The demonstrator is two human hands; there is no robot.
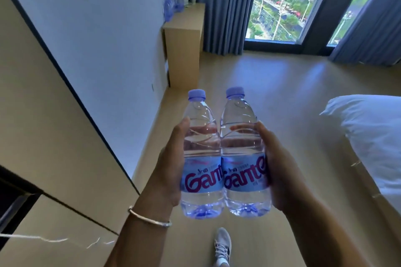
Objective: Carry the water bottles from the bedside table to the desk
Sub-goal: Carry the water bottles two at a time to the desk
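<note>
Water bottles, two of them, both up in the air in front of the person, standing upright and pressed side by side so they touch along their sides. Left bottle [201, 158] sits in the left hand [168, 171], right bottle [244, 156] in the right hand [274, 171]. Each grip is wrapped round its own bottle at about label height, with the fingers curled behind and showing through the clear plastic. Both have lilac caps and blue labels with big magenta lettering.

Left wrist has a thin silver bangle [149, 219] on it. Down below there's a grey sneaker [222, 245] on the pale wood floor [271, 84].

Further back against the white wall is a light wooden worktop [184, 28], with a few more bottles [171, 6] of the same kind on it, too blurry to count, plus something white next to them. White bed [368, 136] on the right, grey-blue curtains [223, 6] and a big window [284, 6] at the far end.
</note>
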